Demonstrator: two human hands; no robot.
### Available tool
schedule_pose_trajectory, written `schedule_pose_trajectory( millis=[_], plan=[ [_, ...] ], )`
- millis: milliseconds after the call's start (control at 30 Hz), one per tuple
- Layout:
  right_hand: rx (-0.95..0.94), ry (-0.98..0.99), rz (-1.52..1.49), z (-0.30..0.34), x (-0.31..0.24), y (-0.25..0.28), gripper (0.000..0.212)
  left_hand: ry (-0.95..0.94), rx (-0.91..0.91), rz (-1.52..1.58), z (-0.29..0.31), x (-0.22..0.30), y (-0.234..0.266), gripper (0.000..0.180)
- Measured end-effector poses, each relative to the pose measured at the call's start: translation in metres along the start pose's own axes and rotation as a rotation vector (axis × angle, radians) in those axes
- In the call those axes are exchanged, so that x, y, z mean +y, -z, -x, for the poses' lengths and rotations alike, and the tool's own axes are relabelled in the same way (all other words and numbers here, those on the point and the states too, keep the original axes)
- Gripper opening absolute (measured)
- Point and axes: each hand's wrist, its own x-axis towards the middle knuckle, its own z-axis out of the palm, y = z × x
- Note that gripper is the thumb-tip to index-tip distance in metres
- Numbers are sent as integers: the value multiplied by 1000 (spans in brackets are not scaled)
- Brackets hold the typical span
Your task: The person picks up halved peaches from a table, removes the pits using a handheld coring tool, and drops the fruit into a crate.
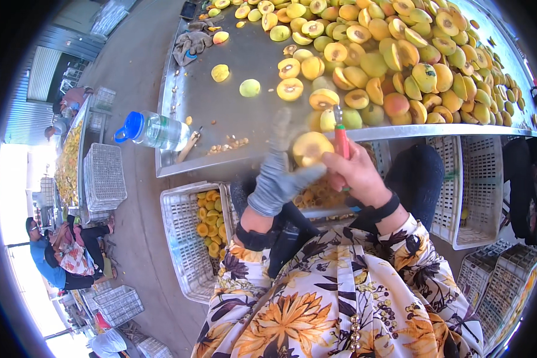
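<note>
My right hand [357, 173] is bare and closed round a small red-handled tool [341, 142] with a green collar and a metal tip pointing up. A yellow peach half [312, 149], cut face showing, is between my hands, its edge at my right thumb. My left hand [278, 173], in a grey glove, is blurred; its fingers stretch upward and its thumb spreads below the peach half. Whether the glove touches the fruit I cannot tell. Just beyond, a large heap of peach halves [394, 59] covers the right of the metal table [232, 119].
A water bottle [161, 131] with a blue cap lies at the table's left edge, near a wooden-handled tool [189, 146] and loose pits [228, 145]. Grey gloves [192, 45] lie farther back. Plastic crates [188, 262] flank my legs. People sit and work at far left.
</note>
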Motion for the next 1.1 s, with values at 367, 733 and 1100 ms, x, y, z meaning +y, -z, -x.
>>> schedule_pose_trajectory(
  millis=[367, 733, 1100],
  plan=[
    [340, 737, 811, 8, 30, -11, 35, 395, 404, 796, 18, -34, -28, 57],
    [169, 352, 936, 40, 27, -8, 30, 195, 65, 895, 24, -28, -18, 48],
    [158, 230, 932, 46, 49, -6, 22, 130, 187, 615, 24, -33, -35, 43]
  ],
)
